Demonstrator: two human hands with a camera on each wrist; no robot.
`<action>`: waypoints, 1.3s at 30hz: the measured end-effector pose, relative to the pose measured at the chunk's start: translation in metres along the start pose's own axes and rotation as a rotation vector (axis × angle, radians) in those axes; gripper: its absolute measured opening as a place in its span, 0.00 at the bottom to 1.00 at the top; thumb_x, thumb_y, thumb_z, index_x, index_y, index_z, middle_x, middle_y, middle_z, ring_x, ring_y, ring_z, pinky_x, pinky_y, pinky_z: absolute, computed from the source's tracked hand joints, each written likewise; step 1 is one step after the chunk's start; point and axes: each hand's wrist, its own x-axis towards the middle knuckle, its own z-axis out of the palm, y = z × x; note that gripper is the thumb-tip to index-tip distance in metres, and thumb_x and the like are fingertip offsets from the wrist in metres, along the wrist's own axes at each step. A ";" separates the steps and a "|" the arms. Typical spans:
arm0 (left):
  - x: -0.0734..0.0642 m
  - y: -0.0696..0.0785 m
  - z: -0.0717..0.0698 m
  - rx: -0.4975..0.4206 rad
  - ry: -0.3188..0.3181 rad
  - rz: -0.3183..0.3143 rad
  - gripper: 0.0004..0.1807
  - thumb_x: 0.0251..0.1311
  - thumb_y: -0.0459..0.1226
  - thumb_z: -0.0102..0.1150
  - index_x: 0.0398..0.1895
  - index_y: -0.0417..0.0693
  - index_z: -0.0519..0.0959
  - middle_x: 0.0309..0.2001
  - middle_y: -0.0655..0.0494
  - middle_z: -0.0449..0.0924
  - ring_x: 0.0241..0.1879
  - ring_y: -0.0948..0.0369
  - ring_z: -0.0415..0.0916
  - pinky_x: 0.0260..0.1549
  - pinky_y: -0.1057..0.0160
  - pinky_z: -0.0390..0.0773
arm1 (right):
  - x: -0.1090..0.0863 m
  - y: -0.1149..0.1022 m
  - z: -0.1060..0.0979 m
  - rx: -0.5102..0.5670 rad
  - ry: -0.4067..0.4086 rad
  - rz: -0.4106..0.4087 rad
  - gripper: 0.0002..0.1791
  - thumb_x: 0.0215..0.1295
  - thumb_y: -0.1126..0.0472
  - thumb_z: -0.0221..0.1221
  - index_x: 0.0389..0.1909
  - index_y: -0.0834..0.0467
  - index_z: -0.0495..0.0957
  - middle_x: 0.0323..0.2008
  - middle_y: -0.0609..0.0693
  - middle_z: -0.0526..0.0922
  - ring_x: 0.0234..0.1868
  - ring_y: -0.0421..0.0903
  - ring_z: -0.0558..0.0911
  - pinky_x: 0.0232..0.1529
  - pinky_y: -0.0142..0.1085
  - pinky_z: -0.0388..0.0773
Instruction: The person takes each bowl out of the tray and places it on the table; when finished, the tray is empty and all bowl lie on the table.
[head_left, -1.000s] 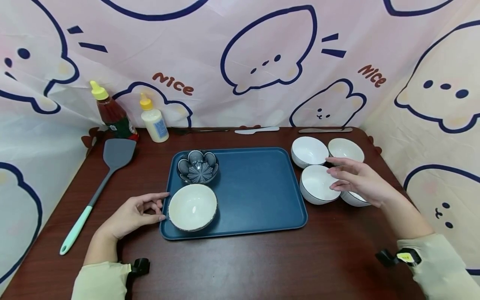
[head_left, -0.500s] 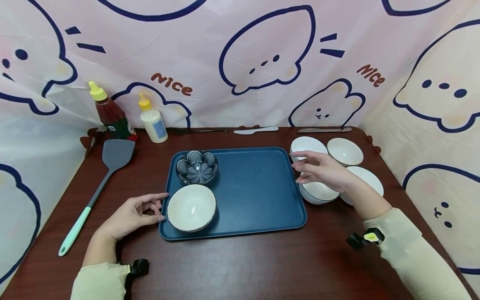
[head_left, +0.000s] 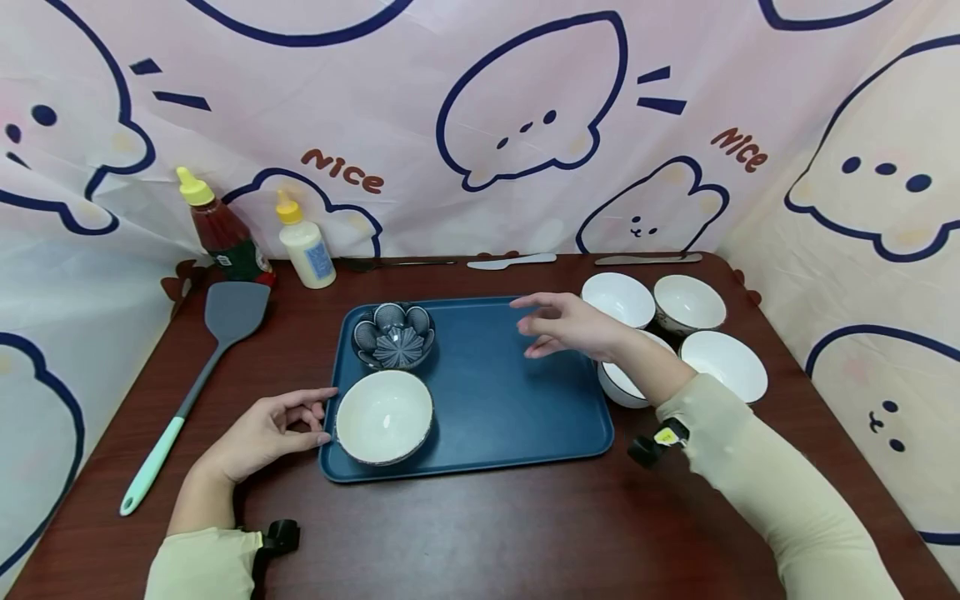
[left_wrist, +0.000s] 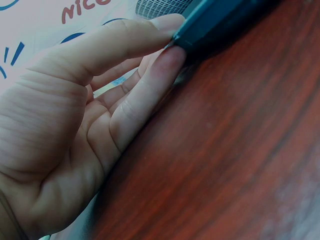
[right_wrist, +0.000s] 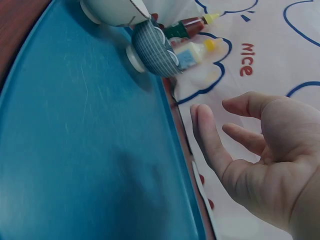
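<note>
In the head view, my left hand (head_left: 262, 433) is at the left edge of the blue tray (head_left: 495, 400). The left wrist view shows thumb and a finger pinching the tray's rim (left_wrist: 200, 25). On the tray's left side stand a dark flower-shaped bowl (head_left: 397, 337) and, nearer me, a cream bowl (head_left: 385, 417). My right hand (head_left: 573, 327) hovers over the tray's right part, fingers loosely bent and holding nothing. Under its wrist, a white bowl (head_left: 621, 387) is partly hidden. Beside it stand another white bowl (head_left: 618, 298), a patterned cream bowl (head_left: 690, 302) and a wide white bowl (head_left: 723, 365).
A grey spatula (head_left: 217, 354) with a mint handle lies left of the tray. Behind it stand a red sauce bottle (head_left: 228, 233) and a cream bottle (head_left: 307, 250), both yellow-capped. Knives (head_left: 512, 261) lie along the back edge, below a printed cloth (head_left: 420, 100).
My right hand has moved left from over the bowls on the right to above the tray, uncovering the wide white bowl. The left hand has stayed at the tray's edge.
</note>
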 end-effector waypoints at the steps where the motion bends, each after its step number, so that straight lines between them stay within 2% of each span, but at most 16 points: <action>1: 0.000 0.000 0.001 0.001 -0.002 -0.001 0.34 0.58 0.35 0.71 0.67 0.38 0.70 0.41 0.47 0.78 0.38 0.62 0.80 0.37 0.68 0.81 | 0.004 -0.001 0.004 0.000 -0.005 0.004 0.30 0.73 0.60 0.58 0.73 0.58 0.63 0.60 0.69 0.71 0.43 0.52 0.88 0.50 0.48 0.83; 7: 0.001 0.004 0.003 -0.006 -0.005 0.001 0.33 0.58 0.35 0.70 0.66 0.37 0.71 0.41 0.44 0.77 0.38 0.62 0.79 0.37 0.69 0.81 | 0.030 -0.005 0.026 0.031 -0.045 0.043 0.32 0.73 0.58 0.58 0.74 0.54 0.62 0.61 0.62 0.71 0.43 0.53 0.88 0.54 0.52 0.80; 14: 0.003 0.002 0.002 -0.013 -0.014 -0.009 0.34 0.57 0.36 0.71 0.67 0.40 0.71 0.41 0.46 0.78 0.39 0.62 0.79 0.38 0.68 0.81 | 0.058 -0.002 0.049 0.097 -0.079 0.095 0.34 0.72 0.56 0.59 0.75 0.48 0.60 0.65 0.60 0.69 0.43 0.53 0.89 0.51 0.47 0.82; 22: 0.002 0.002 0.001 -0.015 -0.014 -0.006 0.34 0.57 0.35 0.71 0.67 0.40 0.71 0.41 0.45 0.77 0.38 0.62 0.79 0.37 0.68 0.81 | 0.082 -0.005 0.075 0.149 -0.102 0.100 0.32 0.73 0.57 0.58 0.75 0.45 0.60 0.65 0.60 0.69 0.41 0.52 0.89 0.47 0.43 0.84; 28: 0.001 0.002 0.002 -0.006 -0.014 0.004 0.33 0.58 0.35 0.70 0.67 0.39 0.71 0.41 0.43 0.77 0.38 0.61 0.79 0.37 0.69 0.80 | 0.093 -0.010 0.087 0.210 -0.111 0.046 0.31 0.74 0.62 0.56 0.75 0.46 0.60 0.63 0.62 0.70 0.42 0.54 0.88 0.46 0.45 0.84; 33: 0.000 0.002 0.001 -0.009 -0.010 -0.003 0.34 0.57 0.35 0.71 0.67 0.39 0.71 0.41 0.44 0.77 0.38 0.61 0.79 0.38 0.68 0.81 | 0.097 -0.014 0.097 0.252 -0.121 0.054 0.32 0.75 0.64 0.54 0.76 0.46 0.58 0.62 0.63 0.70 0.42 0.55 0.88 0.47 0.45 0.84; 39: 0.000 0.000 0.001 -0.009 0.005 -0.011 0.34 0.57 0.35 0.71 0.66 0.40 0.71 0.41 0.45 0.78 0.38 0.61 0.79 0.37 0.68 0.81 | 0.100 -0.016 0.103 0.306 -0.072 0.058 0.31 0.74 0.69 0.50 0.74 0.48 0.61 0.55 0.63 0.74 0.39 0.54 0.87 0.47 0.45 0.84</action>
